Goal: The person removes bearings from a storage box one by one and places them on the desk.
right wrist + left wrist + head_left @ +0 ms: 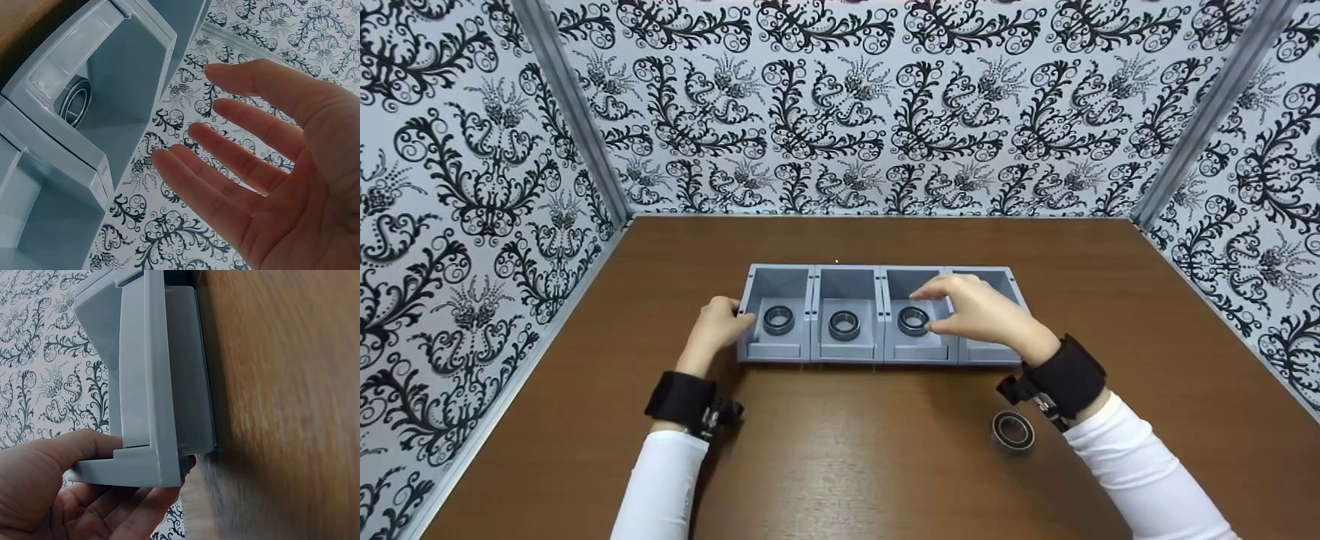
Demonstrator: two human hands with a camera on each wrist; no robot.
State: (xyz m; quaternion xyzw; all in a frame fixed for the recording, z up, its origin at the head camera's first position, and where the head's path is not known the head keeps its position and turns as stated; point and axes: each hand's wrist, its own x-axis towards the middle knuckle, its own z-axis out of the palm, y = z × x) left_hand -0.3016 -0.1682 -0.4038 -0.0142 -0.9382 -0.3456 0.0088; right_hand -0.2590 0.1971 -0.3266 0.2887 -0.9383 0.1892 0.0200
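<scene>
A row of joined grey bins point(844, 352) stands on the table. Three compartments from the left each hold one ball bearing: the leftmost bearing point(778, 320), the second bearing point(844, 325) and the third bearing point(913, 321). My left hand point(716, 324) grips the left side wall of the row, thumb inside and fingers outside, as the left wrist view shows. Above the right-hand bins hovers my right hand point(979, 311), its fingers spread apart and holding nothing. It partly covers the rightmost compartment. In the right wrist view, one bearing point(75, 104) lies inside a bin.
Another ball bearing point(1013, 432) lies on the brown wooden table point(825, 457), near my right wrist. Patterned panels point(855, 112) with grey metal posts point(1200, 112) enclose the back and both sides.
</scene>
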